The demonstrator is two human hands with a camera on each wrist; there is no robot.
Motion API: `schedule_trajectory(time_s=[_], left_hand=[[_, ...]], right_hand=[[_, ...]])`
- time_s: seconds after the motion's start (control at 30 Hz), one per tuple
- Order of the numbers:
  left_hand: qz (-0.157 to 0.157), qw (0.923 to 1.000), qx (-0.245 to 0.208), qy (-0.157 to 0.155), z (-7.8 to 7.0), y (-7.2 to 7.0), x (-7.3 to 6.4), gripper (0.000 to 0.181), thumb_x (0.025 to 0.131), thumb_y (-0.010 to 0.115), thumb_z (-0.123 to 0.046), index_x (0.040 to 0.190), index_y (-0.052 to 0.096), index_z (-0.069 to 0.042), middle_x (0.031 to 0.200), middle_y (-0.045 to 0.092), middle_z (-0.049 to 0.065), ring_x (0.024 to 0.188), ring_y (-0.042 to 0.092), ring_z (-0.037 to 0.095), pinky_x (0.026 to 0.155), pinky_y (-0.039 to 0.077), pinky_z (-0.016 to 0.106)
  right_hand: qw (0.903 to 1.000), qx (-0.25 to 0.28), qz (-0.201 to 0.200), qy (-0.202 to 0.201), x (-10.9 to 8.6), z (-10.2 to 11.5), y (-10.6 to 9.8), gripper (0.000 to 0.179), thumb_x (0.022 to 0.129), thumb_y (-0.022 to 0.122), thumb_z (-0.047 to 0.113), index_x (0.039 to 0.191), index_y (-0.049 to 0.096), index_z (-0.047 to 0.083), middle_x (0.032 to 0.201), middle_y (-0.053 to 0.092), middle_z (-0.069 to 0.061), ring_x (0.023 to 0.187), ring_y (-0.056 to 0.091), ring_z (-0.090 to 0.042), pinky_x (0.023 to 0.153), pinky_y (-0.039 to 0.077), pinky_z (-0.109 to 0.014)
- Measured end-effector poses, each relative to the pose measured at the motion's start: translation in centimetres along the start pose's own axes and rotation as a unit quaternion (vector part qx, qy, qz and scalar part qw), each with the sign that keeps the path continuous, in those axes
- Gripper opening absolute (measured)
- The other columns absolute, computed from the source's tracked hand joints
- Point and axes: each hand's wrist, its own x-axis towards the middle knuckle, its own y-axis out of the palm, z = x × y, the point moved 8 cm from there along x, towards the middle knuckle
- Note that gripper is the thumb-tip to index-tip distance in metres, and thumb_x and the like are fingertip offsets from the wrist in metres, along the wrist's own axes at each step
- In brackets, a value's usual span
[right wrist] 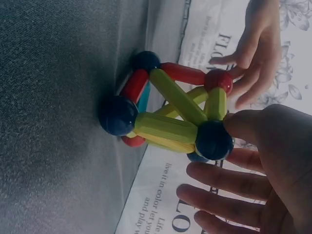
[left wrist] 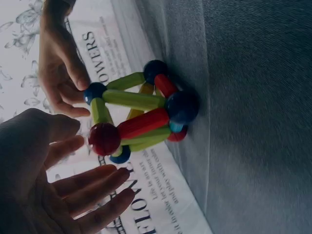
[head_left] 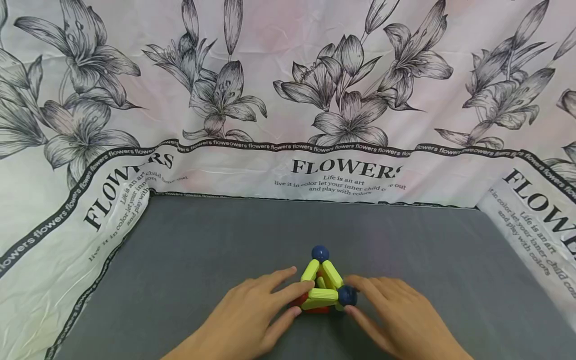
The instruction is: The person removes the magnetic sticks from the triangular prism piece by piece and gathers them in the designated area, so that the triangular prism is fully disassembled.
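Observation:
A structure of rods and balls, apparently a magnetic building toy, stands on the grey surface between the hands. Yellow-green rods (head_left: 323, 294) join its top balls in a triangle; red rods (left wrist: 144, 123) and a partly hidden teal rod (right wrist: 144, 97) show lower down. My left hand (head_left: 254, 310) has thumb and index finger at the red top ball (left wrist: 104, 139), with a slight gap in the left wrist view; its other fingers extend. At a blue top ball (right wrist: 214, 140), my right hand (head_left: 398, 312) pinches with thumb and index finger, its remaining fingers extended. Another blue ball (head_left: 320, 253) tops the far corner.
The grey surface (head_left: 216, 240) spreads around the structure. Behind and at both sides hangs a white cloth (head_left: 252, 170) printed with flowers and lettering, its lower edge meeting the grey surface.

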Motion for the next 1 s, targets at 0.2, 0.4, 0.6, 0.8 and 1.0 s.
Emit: schedule_trajectory(time_s=[0.2, 0.4, 0.6, 0.8, 1.0], left_hand=[[0.006, 0.9998, -0.017, 0.002, 0.1, 1.0, 1.5, 0.037, 0.109, 0.061, -0.038, 0.146, 0.063, -0.036, 0.139, 0.067, -0.002, 0.101, 0.074, 0.015, 0.07, 0.059, 0.032], [-0.014, 0.9999, -0.002, 0.006, 0.0, 1.4, 2.2, 0.034, 0.105, 0.068, -0.036, 0.137, 0.07, -0.028, 0.128, 0.071, -0.006, 0.09, 0.073, 0.008, 0.063, 0.055, 0.026], [-0.036, 0.9993, 0.007, 0.005, -0.4, 1.6, 2.7, 0.027, 0.103, 0.071, -0.036, 0.127, 0.076, -0.026, 0.116, 0.074, -0.007, 0.085, 0.072, 0.006, 0.062, 0.055, 0.025], [-0.045, 0.9989, 0.005, 0.016, -0.6, 1.6, 3.1, 0.024, 0.104, 0.07, -0.035, 0.123, 0.079, -0.023, 0.113, 0.077, -0.007, 0.087, 0.073, 0.006, 0.065, 0.057, 0.024], [-0.041, 0.999, 0.01, 0.017, -0.6, 1.5, 3.2, 0.024, 0.105, 0.068, -0.036, 0.123, 0.079, -0.023, 0.114, 0.077, -0.007, 0.096, 0.074, 0.007, 0.07, 0.06, 0.027]], right_hand=[[0.9998, -0.002, 0.014, 0.015, 0.1, -0.1, 0.8, 0.049, 0.091, 0.082, 0.05, 0.131, 0.066, 0.026, 0.107, 0.071, 0.017, 0.088, 0.066, 0.0, 0.073, 0.059, -0.034], [0.9997, 0.016, 0.017, 0.009, 0.5, 0.1, 1.7, 0.052, 0.087, 0.087, 0.045, 0.13, 0.064, 0.027, 0.101, 0.069, 0.018, 0.079, 0.061, 0.003, 0.064, 0.055, -0.028], [0.9984, 0.048, -0.004, -0.029, 0.6, 0.5, 2.2, 0.038, 0.095, 0.08, 0.046, 0.126, 0.065, 0.03, 0.093, 0.056, 0.022, 0.068, 0.045, 0.007, 0.056, 0.042, -0.017], [0.9968, 0.06, -0.023, -0.048, 0.6, 0.7, 2.3, 0.034, 0.093, 0.082, 0.04, 0.123, 0.066, 0.034, 0.09, 0.052, 0.019, 0.065, 0.037, 0.007, 0.055, 0.034, -0.012], [0.9948, 0.084, -0.032, -0.048, 0.6, 0.8, 2.4, 0.019, 0.103, 0.068, 0.042, 0.119, 0.067, 0.034, 0.094, 0.051, 0.018, 0.069, 0.039, 0.007, 0.057, 0.034, -0.009]])
